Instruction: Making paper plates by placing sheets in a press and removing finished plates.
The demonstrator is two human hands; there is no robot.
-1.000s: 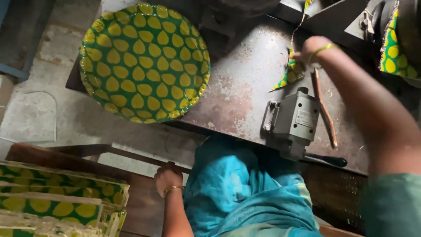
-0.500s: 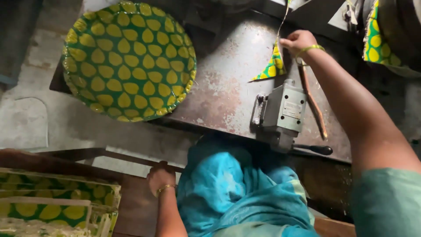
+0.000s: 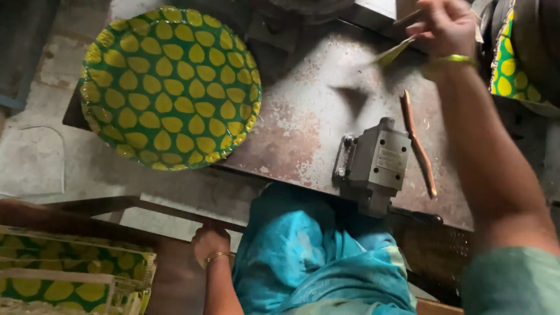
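Firstly, at the lower left: a stack of sheets [image 3: 70, 271], green with yellow spots, lying flat, with a pale wooden strip across the top one (only part of the stack is in frame).

Upper left: one round plate [image 3: 169, 87], green with yellow spots, shallow and ridged at the rim, resting on the left end of a worn metal table [image 3: 303, 116] and overhanging its front edge.

Lower centre-left: left hand [image 3: 211, 240], bangle at the wrist, resting knuckles-up on the edge of a dark wooden surface just beside the lap; its fingers are curled under, and whether they grip anything cannot be told. Teal cloth [image 3: 315, 256] covers the lap below the table edge.

Centre-right: a grey metal block [image 3: 373, 160] bolted at the table's front edge, a dark handle sticking out beneath it. Just to its right, a brown stick [image 3: 417, 143] lying on the table, running front to back.

Upper right: right hand [image 3: 443, 26], yellow bangle at the wrist, raised above the table, fingertips pinched on a thin green-and-yellow scrap [image 3: 392, 53] that hangs clear of the surface and casts a shadow below. Beyond the forearm, at the far right edge, more green-and-yellow material [image 3: 507, 70] (partly hidden) sits against dark machinery.
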